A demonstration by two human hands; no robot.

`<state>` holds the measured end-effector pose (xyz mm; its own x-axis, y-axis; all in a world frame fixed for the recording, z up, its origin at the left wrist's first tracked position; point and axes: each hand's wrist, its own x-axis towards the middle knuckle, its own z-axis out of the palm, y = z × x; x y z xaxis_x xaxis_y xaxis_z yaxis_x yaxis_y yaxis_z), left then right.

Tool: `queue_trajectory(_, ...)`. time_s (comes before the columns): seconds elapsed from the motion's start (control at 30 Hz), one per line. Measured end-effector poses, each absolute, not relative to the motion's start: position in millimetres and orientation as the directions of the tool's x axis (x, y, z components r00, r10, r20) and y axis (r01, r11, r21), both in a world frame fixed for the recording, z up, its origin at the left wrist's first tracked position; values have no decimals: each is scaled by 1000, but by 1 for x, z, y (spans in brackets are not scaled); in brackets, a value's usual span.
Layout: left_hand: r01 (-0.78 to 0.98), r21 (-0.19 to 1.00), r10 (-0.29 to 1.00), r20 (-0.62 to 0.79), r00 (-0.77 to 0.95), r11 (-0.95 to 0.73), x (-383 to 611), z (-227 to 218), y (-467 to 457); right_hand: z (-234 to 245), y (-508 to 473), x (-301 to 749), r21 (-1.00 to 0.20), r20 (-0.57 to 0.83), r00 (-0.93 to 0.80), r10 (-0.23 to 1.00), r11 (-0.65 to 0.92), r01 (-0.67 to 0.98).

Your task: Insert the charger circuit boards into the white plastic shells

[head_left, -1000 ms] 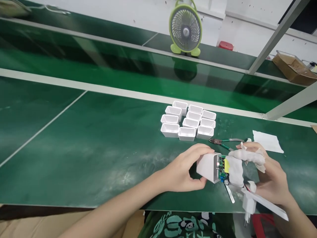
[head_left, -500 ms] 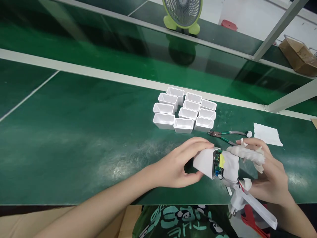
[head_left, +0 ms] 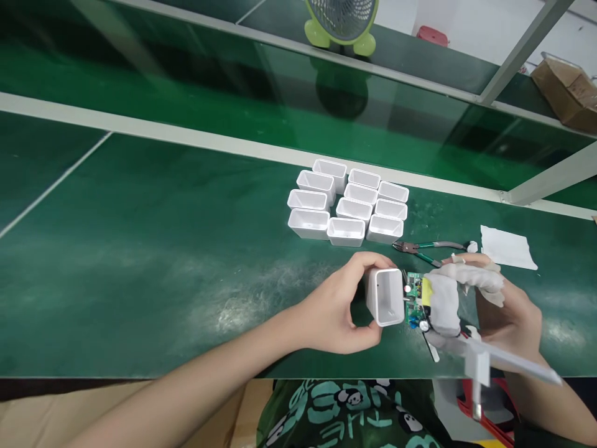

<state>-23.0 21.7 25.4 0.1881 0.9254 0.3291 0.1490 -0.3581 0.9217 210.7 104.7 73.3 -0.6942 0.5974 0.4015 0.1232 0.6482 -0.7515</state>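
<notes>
My left hand (head_left: 338, 305) grips a white plastic shell (head_left: 385, 297) with its open mouth turned up toward me. My right hand (head_left: 494, 305), fingers wrapped in white tape, holds a green circuit board (head_left: 414, 300) with a yellow part, right beside the shell. A white plug cap (head_left: 480, 364) hangs from the board by wires under that hand. Several empty white shells (head_left: 349, 205) stand in a block on the green table (head_left: 140, 261) just beyond my hands.
Green-handled cutters (head_left: 426, 249) lie right of the shell block, next to a white paper scrap (head_left: 507, 247). A green fan (head_left: 340, 22) and a cardboard box (head_left: 566, 87) sit on the far side. White metal frame posts (head_left: 517, 53) rise at right.
The board has come out of the shell, and my left hand has turned the shell's open mouth upward. The plug cap swung lower under my right hand.
</notes>
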Motion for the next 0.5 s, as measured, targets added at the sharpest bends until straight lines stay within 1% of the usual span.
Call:
queue_trajectory(0.1, 51, 956, 948, 279, 150, -289, -17, 23, 18, 65, 102, 208, -786, 387, -686, 617, 609, 104)
queue_trajectory(0.2, -40, 959, 959, 282, 27, -281, -12, 18, 17, 61, 99, 206, -806, 392, -671, 629, 586, 78)
queue_trajectory(0.27, -62, 937, 938, 340, -69, -344, -12, 16, 18, 59, 99, 205, -808, 402, -657, 638, 585, 74)
queue_trajectory(0.33, -69, 898, 898, 425, -112, -434, -12, 14, 20, 58, 99, 204, -801, 404, -663, 630, 593, 76)
queue_trajectory(0.4, -81, 860, 862, 496, -101, -504, -13, 14, 21, 57, 99, 204, -795, 409, -683, 605, 604, 59)
queue_trajectory(0.5, -90, 841, 846, 528, -73, -533, -12, 15, 20, 55, 100, 204, -788, 419, -708, 568, 615, 27)
